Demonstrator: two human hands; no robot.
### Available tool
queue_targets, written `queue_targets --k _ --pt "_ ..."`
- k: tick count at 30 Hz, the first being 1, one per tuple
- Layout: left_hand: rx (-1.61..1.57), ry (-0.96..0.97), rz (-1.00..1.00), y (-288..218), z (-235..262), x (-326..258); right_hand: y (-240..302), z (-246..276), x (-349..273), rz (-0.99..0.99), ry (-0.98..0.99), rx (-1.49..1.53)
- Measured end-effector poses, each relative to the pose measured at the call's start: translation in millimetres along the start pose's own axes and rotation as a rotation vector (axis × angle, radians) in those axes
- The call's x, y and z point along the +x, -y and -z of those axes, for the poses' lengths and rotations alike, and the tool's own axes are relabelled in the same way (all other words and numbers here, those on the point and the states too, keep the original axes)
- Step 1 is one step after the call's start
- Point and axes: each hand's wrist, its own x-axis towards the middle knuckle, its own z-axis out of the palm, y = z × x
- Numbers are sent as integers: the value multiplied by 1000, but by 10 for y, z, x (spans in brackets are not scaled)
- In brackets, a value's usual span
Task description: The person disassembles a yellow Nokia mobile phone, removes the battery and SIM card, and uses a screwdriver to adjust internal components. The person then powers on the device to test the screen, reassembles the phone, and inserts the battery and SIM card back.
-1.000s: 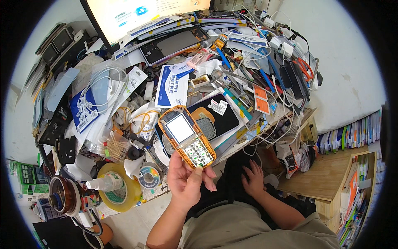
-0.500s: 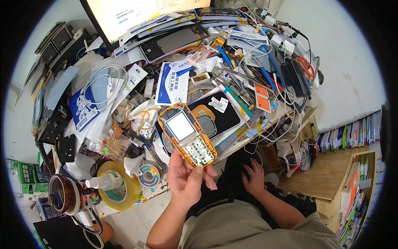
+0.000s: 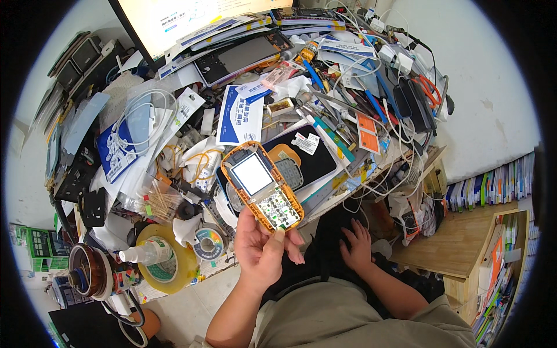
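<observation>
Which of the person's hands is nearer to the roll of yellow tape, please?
Left. The left hand is just right of the roll of yellow tape; the right hand rests farther right.

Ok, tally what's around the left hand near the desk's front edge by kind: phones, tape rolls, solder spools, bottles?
Phone, orange frame, held in the left hand: 1
Tape rolls: 2, one yellowish, one brown
Solder spool: 1
Small plastic bottle: 1
Total: 5

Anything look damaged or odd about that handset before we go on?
Yes: the orange handset in the left hand has no keypad cover, so its circuit board shows below the screen. A grey keypad lies loose on the black mat behind it.
</observation>
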Motion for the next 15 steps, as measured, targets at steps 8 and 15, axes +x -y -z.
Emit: queue_targets --k 8,15 --pt "14 -27 19 -10 -8 3 18 19 15 6 3 3" --pt "24 5 20 -1 14 -5 -62 -46 -24 4 -2 -8"
